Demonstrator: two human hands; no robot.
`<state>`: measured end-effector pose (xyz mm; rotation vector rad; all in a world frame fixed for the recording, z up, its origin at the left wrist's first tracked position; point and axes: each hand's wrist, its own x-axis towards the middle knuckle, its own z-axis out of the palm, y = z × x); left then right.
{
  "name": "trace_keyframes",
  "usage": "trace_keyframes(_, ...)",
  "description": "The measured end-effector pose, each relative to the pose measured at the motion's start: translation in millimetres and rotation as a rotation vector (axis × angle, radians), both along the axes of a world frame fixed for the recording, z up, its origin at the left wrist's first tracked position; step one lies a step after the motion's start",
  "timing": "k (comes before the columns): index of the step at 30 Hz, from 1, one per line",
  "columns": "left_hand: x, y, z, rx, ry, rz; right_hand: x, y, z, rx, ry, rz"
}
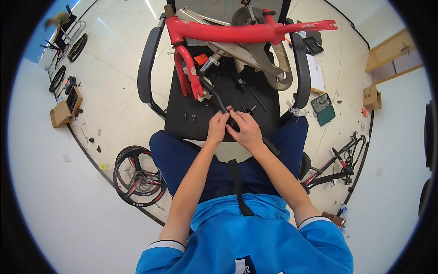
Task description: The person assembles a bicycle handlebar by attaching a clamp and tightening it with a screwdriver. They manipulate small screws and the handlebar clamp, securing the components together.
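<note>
Head view: both hands (pixel 235 128) pinch black handlebar (pixel 219 98) (seemingly), running away-left toward frame.

A black wheel (pixel 137 176) lies on the floor, a green case (pixel 323 108) and cardboard box (pixel 371 97) farther off.

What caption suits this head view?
Both hands, left and right, grip a black handlebar before a red bicycle frame.

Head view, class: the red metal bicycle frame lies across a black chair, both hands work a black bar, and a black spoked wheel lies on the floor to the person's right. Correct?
One error. In the head view the black spoked wheel lies to the person's left. The red metal bicycle frame does lie across the black chair, with left hand and right hand on the black bar.
</note>
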<state>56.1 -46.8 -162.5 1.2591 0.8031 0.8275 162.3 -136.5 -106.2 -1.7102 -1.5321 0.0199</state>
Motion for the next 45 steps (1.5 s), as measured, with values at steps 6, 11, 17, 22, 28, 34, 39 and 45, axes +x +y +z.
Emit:
trace_keyframes(6, 2, -19, 16, -0.133, 0.118, 0.204, -6, 4, 2, -0.06, 0.195, -0.072)
trace_keyframes(11, -9, -6, 41, -0.073, 0.229, 0.14, -21, 7, 16, -0.158, 0.483, -0.165)
trace_keyframes(17, -14, -18, 32, -0.214, 0.046, 0.123, -40, -4, 0, -0.042, 0.639, -0.253)
trace_keyframes(22, -16, -35, 47, -0.054, 0.096, 0.164, -37, -10, -10, -0.009, 0.644, -0.244)
trace_keyframes(28, -18, -28, 32, -0.034, 0.06, 0.173, -28, -10, -10, -0.061, 0.666, -0.221)
trace_keyframes(34, -16, -22, 47, -0.091, 0.132, 0.163, -25, -9, -14, -0.05, 0.609, -0.239)
trace_keyframes(39, -15, -23, 44, -0.119, 0.11, 0.192, -25, -12, -12, -0.083, 0.6, -0.246)
trace_keyframes(45, -15, -21, 32, -0.085, 0.058, 0.206, -28, -9, -10, -0.056, 0.586, -0.255)
